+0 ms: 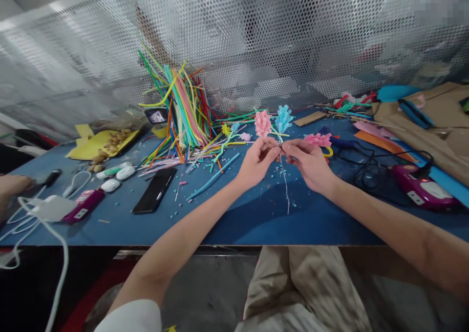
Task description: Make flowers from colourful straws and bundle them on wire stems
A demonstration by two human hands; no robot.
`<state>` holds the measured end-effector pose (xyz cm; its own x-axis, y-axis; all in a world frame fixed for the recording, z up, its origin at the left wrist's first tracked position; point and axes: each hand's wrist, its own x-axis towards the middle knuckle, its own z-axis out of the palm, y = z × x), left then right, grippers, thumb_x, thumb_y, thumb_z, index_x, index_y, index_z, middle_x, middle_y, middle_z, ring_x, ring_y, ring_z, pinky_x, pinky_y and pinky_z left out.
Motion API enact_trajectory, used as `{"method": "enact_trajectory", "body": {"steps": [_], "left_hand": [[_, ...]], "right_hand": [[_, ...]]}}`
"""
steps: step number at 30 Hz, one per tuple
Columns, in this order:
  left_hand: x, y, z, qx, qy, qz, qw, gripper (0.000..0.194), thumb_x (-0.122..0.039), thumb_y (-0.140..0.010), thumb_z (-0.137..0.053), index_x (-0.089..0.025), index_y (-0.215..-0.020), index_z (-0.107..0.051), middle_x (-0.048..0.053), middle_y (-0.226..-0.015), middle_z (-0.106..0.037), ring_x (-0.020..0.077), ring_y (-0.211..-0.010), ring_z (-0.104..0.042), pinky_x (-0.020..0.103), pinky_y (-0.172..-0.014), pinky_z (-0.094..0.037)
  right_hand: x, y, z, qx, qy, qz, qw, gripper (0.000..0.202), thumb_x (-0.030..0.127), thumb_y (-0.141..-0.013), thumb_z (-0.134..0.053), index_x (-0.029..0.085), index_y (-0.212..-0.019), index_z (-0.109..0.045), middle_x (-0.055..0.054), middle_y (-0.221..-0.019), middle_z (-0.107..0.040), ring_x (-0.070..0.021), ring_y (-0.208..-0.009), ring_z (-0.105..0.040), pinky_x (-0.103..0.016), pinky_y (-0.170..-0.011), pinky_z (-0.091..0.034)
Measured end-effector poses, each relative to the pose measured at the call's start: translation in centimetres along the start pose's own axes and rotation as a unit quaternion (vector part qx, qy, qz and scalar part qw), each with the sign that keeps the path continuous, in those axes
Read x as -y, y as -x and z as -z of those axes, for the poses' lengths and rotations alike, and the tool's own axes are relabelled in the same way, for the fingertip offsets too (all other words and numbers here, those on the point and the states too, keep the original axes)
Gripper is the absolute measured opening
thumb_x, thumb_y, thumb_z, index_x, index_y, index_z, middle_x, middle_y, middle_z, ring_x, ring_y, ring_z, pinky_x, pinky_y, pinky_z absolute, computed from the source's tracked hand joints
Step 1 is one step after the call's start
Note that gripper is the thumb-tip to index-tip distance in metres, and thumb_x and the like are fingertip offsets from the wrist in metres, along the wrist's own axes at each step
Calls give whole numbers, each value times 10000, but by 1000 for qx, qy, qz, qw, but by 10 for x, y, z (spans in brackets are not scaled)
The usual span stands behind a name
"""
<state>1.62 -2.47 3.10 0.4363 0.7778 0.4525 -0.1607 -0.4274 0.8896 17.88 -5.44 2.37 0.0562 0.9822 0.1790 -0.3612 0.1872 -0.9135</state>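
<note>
My left hand [258, 161] and my right hand [309, 163] meet over the blue table, thumbs and forefingers pinched on the stems of a pipe-cleaner flower bunch. Above my fingers stand a pink flower [263, 123] and a light-blue flower [283, 119]. Another pink flower [318, 140] sticks out sideways behind my right hand. Below the pinch, a thin twisted silvery wire stem [286, 185] hangs down. Just left of my hands lies a green stem with small yellow, blue and lilac blooms [229, 139]. My fingers partly hide the joint of the stems.
A big bundle of coloured pipe cleaners [186, 107] stands at the back against a perforated metal screen [256, 39]. A black phone [154, 190] lies left of centre. Purple power strips [421, 188] and cables sit at both sides. Another person's hand [14, 185] shows at far left.
</note>
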Motion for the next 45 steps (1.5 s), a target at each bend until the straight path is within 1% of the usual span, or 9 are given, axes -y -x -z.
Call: {"method": "enact_trajectory", "body": {"steps": [6,12,16,19,22,25,34,39,45], "left_hand": [[-2,0,-1,-3,-34,10,999,274,-444,-914,-674,-202,-995,-573,-1,-822,-648,92,-646,-553,229,-594,-446],[-13,0,-5,-34,-110,-16,993,239,-390,-914,-682,-191,-999,-581,17,-834,-714,109,-673,-592,240,-641,-456],[-22,-2,-5,-40,-133,-21,990,220,-348,-905,-695,-187,-1030,-610,25,-818,-740,133,-682,-630,260,-665,-482],[-25,-4,-4,-21,-158,-21,987,202,-339,-911,-682,-177,-1024,-642,36,-825,-745,146,-698,-650,275,-682,-495],[-25,-5,-3,-8,-166,-12,986,211,-353,-911,-676,-170,-1016,-668,47,-838,-748,152,-715,-668,284,-700,-514],[-23,-5,-2,-22,-173,-11,985,216,-362,-898,-693,-177,-1010,-690,45,-842,-748,145,-721,-673,274,-695,-517],[-21,1,-6,-65,-182,-46,980,153,-324,-885,-708,-195,-966,-714,32,-926,-733,108,-691,-627,237,-654,-485],[-21,2,-4,-62,-167,-47,983,149,-325,-893,-701,-207,-983,-704,32,-975,-724,98,-681,-617,218,-611,-462],[-17,2,4,-53,-196,-40,978,154,-344,-886,-713,-212,-964,-722,27,-950,-728,104,-712,-612,198,-566,-421]], "right_hand": [[-3,-1,2,18,5,-9,1000,241,384,-746,-841,273,-952,-784,31,-755,-655,-111,-634,-495,-285,-599,-415],[1,0,2,11,42,53,998,152,389,-763,-831,296,-880,-803,12,-879,-724,-128,-698,-540,-294,-646,-454],[1,0,3,30,23,59,998,125,375,-787,-822,299,-884,-807,15,-880,-724,-120,-728,-566,-274,-664,-472],[-2,-2,5,29,11,54,998,140,373,-791,-822,286,-900,-802,15,-871,-725,-118,-748,-597,-274,-712,-504],[-5,-4,6,19,3,60,998,171,384,-785,-822,274,-911,-789,4,-892,-736,-145,-821,-648,-319,-811,-544],[-6,-5,6,12,7,69,998,200,405,-774,-825,273,-916,-776,-2,-899,-739,-164,-842,-667,-368,-871,-563],[-1,-3,2,23,-12,52,998,198,410,-762,-841,287,-888,-749,10,-907,-706,-151,-822,-646,-356,-829,-569],[6,-2,1,39,-36,18,998,225,414,-729,-862,270,-856,-745,14,-822,-664,-142,-750,-608,-345,-789,-560],[9,1,2,69,-44,-5,997,192,381,-730,-864,269,-841,-754,5,-831,-661,-144,-738,-591,-340,-759,-553]]}}
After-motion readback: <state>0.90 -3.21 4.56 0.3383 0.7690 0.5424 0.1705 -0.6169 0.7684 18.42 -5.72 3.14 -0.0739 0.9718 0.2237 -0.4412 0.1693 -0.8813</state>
